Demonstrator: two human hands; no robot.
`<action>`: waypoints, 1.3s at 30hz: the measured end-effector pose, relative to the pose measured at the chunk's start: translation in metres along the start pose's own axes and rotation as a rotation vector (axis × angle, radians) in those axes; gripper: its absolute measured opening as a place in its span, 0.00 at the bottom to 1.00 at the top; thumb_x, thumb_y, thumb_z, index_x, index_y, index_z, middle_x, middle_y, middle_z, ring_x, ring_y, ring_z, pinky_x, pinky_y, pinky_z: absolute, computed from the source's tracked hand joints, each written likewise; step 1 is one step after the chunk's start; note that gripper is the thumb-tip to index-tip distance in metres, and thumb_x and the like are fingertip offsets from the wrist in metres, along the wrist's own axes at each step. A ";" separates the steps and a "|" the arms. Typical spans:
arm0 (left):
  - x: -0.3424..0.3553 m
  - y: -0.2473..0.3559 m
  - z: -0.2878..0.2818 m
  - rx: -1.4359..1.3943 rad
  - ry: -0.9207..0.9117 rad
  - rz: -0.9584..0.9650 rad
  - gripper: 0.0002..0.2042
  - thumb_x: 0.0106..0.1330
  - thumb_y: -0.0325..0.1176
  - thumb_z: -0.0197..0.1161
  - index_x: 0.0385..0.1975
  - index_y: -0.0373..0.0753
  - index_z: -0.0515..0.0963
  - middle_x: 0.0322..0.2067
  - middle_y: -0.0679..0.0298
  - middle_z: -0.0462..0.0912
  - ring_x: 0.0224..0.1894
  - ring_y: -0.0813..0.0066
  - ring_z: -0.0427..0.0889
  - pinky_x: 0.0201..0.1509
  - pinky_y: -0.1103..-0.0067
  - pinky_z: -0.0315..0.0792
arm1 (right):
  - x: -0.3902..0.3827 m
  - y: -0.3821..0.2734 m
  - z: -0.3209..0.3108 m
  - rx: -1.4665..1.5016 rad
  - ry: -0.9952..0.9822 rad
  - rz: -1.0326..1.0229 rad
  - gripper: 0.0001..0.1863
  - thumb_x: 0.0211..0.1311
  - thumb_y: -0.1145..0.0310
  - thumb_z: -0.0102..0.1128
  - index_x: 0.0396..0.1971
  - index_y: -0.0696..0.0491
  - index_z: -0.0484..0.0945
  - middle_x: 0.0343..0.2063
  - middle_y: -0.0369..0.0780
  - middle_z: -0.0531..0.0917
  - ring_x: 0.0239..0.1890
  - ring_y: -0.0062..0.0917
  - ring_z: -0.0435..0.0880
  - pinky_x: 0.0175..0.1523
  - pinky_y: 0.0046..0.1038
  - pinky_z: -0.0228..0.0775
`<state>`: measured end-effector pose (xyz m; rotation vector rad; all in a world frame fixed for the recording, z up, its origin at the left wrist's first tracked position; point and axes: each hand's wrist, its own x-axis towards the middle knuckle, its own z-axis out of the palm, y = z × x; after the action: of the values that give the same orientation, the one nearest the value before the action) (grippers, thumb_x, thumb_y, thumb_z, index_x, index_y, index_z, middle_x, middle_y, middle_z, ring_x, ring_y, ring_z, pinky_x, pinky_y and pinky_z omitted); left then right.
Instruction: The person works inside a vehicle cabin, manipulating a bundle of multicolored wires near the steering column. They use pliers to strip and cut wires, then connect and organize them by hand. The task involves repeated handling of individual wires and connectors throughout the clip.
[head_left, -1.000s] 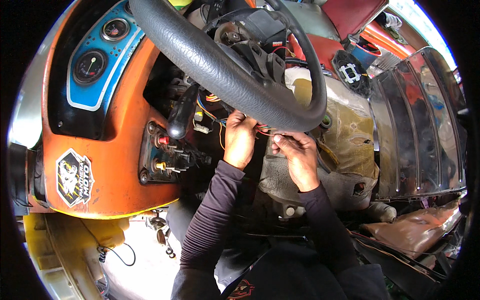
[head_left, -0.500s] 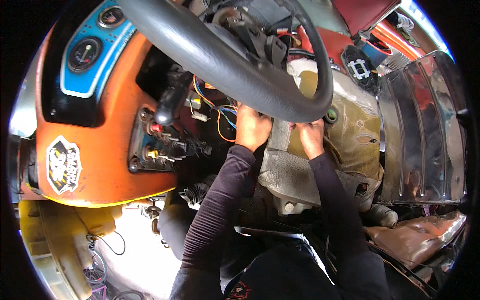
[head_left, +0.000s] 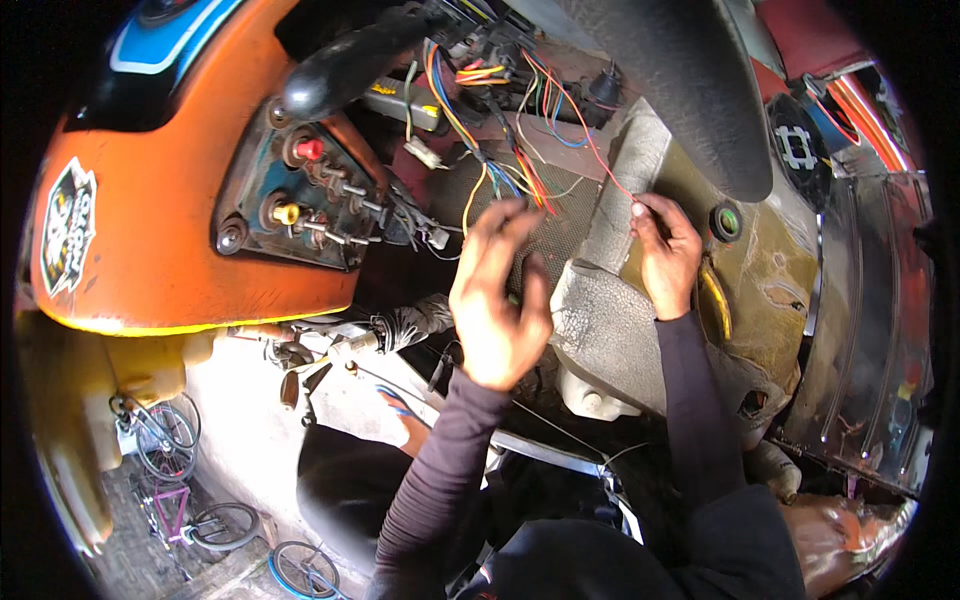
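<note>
A thin red wire [head_left: 608, 172] runs down from the wiring under the steering wheel, its end pinched between the thumb and fingers of my right hand [head_left: 668, 252]. My left hand [head_left: 500, 295] is raised with its fingers apart, holding nothing that I can see. Just beyond its fingertips hang loose coloured wires [head_left: 533, 182], orange, red and blue among them. A white plug connector [head_left: 425, 153] dangles to their left. Behind my hands lies a dark textured floor panel [head_left: 570, 225], and a worn grey padded cover [head_left: 605, 305] sits between my wrists.
The black steering wheel [head_left: 690, 100] looms close above my right hand. At left, an orange panel [head_left: 180, 240] carries a plate with a red knob [head_left: 308, 150] and a yellow knob [head_left: 286, 214], below a black lever [head_left: 350, 75]. Bicycles [head_left: 165, 445] stand outside, lower left.
My view has shifted, uncovering the wires that the steering wheel partly hid. My left hand has come back from the wires and opened. The red wire now shows stretched to my right hand.
</note>
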<state>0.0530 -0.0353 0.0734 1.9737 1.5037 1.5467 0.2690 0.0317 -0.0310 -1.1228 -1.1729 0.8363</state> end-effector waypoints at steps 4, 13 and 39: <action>-0.056 0.008 -0.028 0.018 0.023 -0.194 0.18 0.60 0.17 0.64 0.50 0.35 0.83 0.51 0.51 0.83 0.55 0.52 0.83 0.61 0.68 0.76 | -0.001 -0.006 -0.002 -0.022 -0.028 -0.001 0.07 0.73 0.76 0.65 0.47 0.59 0.85 0.36 0.32 0.83 0.35 0.13 0.80 0.42 0.18 0.73; -0.239 -0.024 -0.082 0.052 -0.146 -0.850 0.13 0.68 0.25 0.66 0.51 0.32 0.84 0.39 0.59 0.90 0.43 0.73 0.88 0.50 0.75 0.80 | 0.027 -0.041 0.037 -0.460 0.012 -0.292 0.11 0.73 0.73 0.64 0.51 0.58 0.84 0.39 0.31 0.85 0.39 0.10 0.80 0.47 0.17 0.72; -0.618 -0.256 -0.107 -0.189 -0.819 -1.667 0.18 0.76 0.41 0.58 0.51 0.32 0.83 0.44 0.55 0.89 0.44 0.64 0.87 0.47 0.71 0.82 | 0.062 -0.010 0.085 -0.284 0.047 -0.120 0.09 0.67 0.74 0.65 0.44 0.59 0.84 0.33 0.40 0.86 0.26 0.21 0.80 0.36 0.27 0.73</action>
<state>-0.1344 -0.4558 -0.4236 0.4703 1.5839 0.0897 0.1993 0.1059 -0.0038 -1.2809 -1.3337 0.5597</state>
